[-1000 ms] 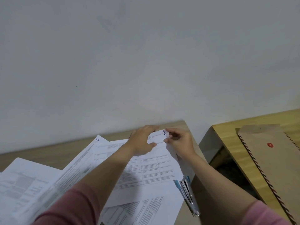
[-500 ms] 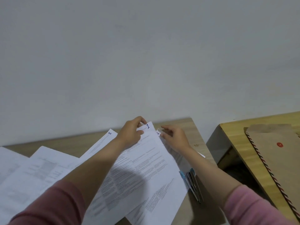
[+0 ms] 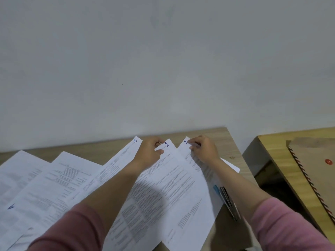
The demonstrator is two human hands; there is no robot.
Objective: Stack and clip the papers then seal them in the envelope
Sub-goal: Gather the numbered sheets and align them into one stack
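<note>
Several printed white sheets lie fanned over the wooden desk [image 3: 224, 140]. My left hand [image 3: 148, 153] pinches the top corner of the sheet marked 1 [image 3: 168, 180]. My right hand [image 3: 203, 151] pinches the top corner of the sheet marked 2 [image 3: 194, 211], which lies just right of sheet 1. The sheet marked 3 [image 3: 116, 165] sticks out to the left, under my left wrist. A brown envelope [image 3: 311, 163] with a red button and striped edge rests on the second table to the right. A binder clip [image 3: 227, 200] with blue and metal parts lies by the papers' right edge.
More printed sheets [image 3: 36, 187] spread across the left of the desk. A dark gap [image 3: 268, 176] separates the desk from the lighter wooden side table [image 3: 272, 151]. A plain grey wall stands behind both.
My left hand has kept hold of sheet 1 while my right hand pulled out the corner of sheet 2, which now shows beside it. The view shifted left, showing more sheets.
</note>
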